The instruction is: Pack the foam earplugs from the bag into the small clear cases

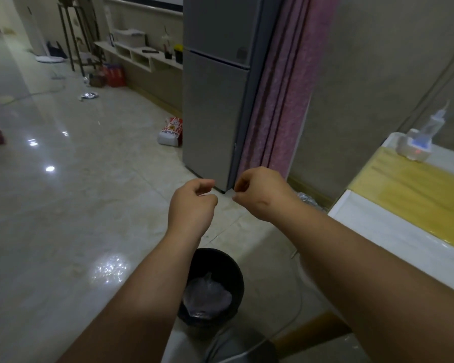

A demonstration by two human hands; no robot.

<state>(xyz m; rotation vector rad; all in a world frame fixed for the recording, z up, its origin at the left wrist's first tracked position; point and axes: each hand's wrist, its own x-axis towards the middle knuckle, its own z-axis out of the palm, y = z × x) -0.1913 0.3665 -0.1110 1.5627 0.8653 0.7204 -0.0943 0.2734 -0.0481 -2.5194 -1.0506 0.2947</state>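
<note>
My left hand (pixel 194 203) and my right hand (pixel 260 192) are raised side by side over the floor, a short gap between them. Both have their fingers curled in, thumb tips near the forefingers. Nothing shows plainly between the fingers of either hand. A pale speck sits at my right fingertips, and I cannot tell it from the floor behind. No earplugs, bag or clear cases are in view.
A black waste bin (pixel 220 260) with a plastic liner stands on the tiled floor below my forearms. A white table (pixel 393 231) with a yellow runner and a small white device (pixel 417 142) is at the right. A grey fridge (pixel 215 100) and a pink curtain (pixel 281 100) stand ahead.
</note>
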